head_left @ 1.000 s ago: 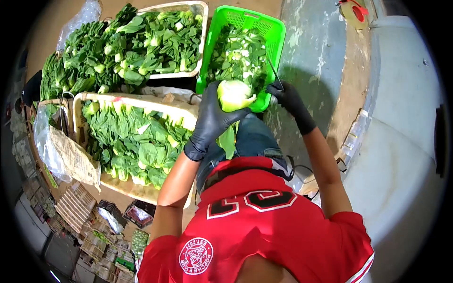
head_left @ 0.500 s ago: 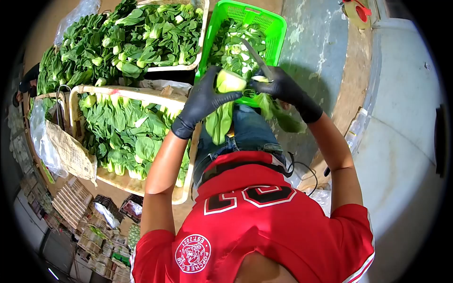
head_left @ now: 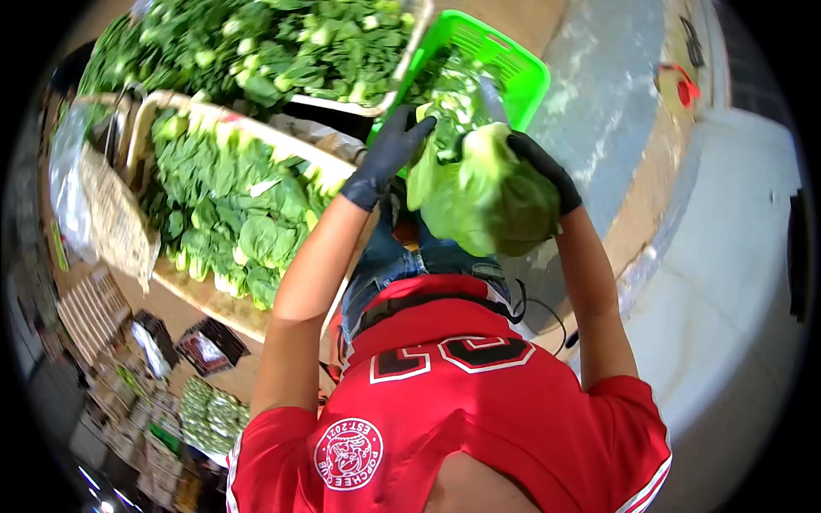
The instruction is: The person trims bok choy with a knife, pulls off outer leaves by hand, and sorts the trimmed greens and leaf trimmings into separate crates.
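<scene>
My left hand (head_left: 389, 162), in a black glove, is closed around bok choy; a pale stalk end shows at its fingertips and a green leaf (head_left: 419, 178) hangs below. My right hand (head_left: 549, 171), also black-gloved, is at the side of a large leafy bok choy (head_left: 513, 209), blurred, with its pale base up. A knife blade (head_left: 492, 98) points away from me beyond that base; its handle is hidden, on the right-hand side. Beneath both hands, a bright green basket (head_left: 534, 81) holds cut bok choy pieces (head_left: 457, 98).
To the left, a cream crate (head_left: 224, 318) holds rows of bok choy (head_left: 231, 205). Behind it another crate (head_left: 421, 30) is heaped with more. A clear plastic bag (head_left: 73, 184) hangs at the far left. Red-handled tape (head_left: 684, 84) lies upper right, beyond the grey floor.
The view has shifted. Both hands have moved a little apart, and a large leafy bok choy now spreads below the right hand. The blade points away more steeply.
</scene>
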A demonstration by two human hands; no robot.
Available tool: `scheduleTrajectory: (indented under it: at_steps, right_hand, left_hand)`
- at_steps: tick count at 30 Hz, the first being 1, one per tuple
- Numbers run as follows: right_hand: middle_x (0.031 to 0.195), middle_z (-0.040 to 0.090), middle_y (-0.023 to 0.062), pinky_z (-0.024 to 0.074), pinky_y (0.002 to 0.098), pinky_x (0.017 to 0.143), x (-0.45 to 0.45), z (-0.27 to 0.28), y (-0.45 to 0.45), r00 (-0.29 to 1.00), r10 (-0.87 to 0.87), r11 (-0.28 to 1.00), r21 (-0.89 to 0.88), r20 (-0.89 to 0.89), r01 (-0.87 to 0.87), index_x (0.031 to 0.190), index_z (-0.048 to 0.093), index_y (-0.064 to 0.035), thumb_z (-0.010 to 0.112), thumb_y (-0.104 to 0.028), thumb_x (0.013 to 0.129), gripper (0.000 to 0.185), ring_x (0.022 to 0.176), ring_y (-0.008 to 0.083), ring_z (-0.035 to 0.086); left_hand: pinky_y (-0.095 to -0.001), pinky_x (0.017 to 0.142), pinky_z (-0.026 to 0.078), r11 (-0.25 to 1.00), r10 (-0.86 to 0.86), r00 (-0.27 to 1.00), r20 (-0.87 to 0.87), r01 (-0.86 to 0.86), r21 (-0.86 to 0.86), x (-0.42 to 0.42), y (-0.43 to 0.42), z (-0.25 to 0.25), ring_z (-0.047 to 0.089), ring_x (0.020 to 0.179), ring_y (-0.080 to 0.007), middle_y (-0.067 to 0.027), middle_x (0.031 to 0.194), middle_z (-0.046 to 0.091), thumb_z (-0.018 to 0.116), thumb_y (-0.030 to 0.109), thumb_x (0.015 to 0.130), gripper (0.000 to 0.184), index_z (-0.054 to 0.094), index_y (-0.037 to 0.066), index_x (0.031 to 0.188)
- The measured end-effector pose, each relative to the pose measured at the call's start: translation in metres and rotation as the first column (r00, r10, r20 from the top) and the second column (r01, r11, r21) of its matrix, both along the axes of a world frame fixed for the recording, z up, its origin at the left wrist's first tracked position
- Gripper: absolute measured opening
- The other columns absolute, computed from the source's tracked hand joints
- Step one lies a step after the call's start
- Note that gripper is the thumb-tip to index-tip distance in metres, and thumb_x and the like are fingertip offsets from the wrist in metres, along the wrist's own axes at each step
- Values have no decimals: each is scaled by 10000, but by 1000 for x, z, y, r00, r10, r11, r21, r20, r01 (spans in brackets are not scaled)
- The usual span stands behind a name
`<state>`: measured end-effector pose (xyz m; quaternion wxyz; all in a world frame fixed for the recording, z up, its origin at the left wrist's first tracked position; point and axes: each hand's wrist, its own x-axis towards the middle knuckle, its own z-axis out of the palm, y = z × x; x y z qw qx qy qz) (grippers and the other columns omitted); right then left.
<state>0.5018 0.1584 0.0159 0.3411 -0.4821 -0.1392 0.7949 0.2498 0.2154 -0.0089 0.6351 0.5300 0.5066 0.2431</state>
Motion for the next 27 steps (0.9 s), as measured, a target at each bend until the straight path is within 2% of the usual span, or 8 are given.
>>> scheduleTrajectory:
  at_steps: [2,4,7,10,12,14,24,27]
  right_hand:
    - [997,595,32,463,243,778,-18,21,17,991,-126,981,-152,-39,119,1102,557,-43,542,-249,885,299,877,119,555]
    - [1060,594,66,474,266,796,-24,-28,61,982,113,909,383,150,-163,1159,530,-40,517,-260,897,342,921,157,570]
    - [1061,615,105,437,217,626,-77,-48,148,982,0,985,169,189,-32,1120,538,-94,502,-425,882,410,737,112,546]
    - [1180,556,113,420,295,802,-138,20,153,870,-36,934,327,492,-147,1207,503,-18,505,-331,886,449,941,177,539]
    - [1149,571,100,409,290,802,-136,4,146,851,98,891,335,517,-306,1213,504,-24,533,-368,863,493,930,157,531]
    - [999,619,36,407,224,567,-143,5,118,773,236,855,251,589,-453,1206,520,-48,555,-379,835,499,747,94,506]
    - [1030,645,3,396,217,602,-135,-25,44,777,256,891,172,575,-420,1128,577,-82,496,-367,842,412,733,81,518]
    - [954,648,-21,390,238,513,-147,-14,44,684,228,902,114,693,-416,1096,598,-100,517,-356,826,380,652,103,510]
  left_hand:
    - [-398,946,385,919,165,872,-460,34,393,-22,-4,-5,469,1137,-352,-269,1232,458,614,443,802,741,369,-95,1248]
    - [-385,974,358,851,340,911,-233,-193,488,-56,-32,-10,467,1152,-328,-232,1245,468,644,351,807,657,388,-42,1266]
    - [-360,940,389,699,644,733,-218,-449,556,-150,-85,27,502,1112,-283,-180,1167,535,659,172,786,474,483,-11,1186]
    - [-377,876,422,552,833,408,-373,-589,590,-284,-161,-5,546,1000,-317,-173,1061,578,640,72,703,427,530,-2,1109]
    - [-398,777,450,592,792,123,-598,-391,704,-360,-205,-25,558,873,-345,-162,930,596,606,39,659,309,568,3,964]
    - [-405,708,443,904,366,-86,-927,-203,376,-409,-237,-28,555,802,-329,-150,846,589,573,68,656,208,563,30,860]
    - [-388,712,490,882,-452,438,-777,90,-462,-513,-209,-103,602,738,-305,-120,844,654,700,520,603,473,669,116,846]
    - [-373,828,464,981,-180,558,-810,47,-186,-500,-210,-67,609,895,-270,-108,957,654,795,523,488,619,661,105,923]
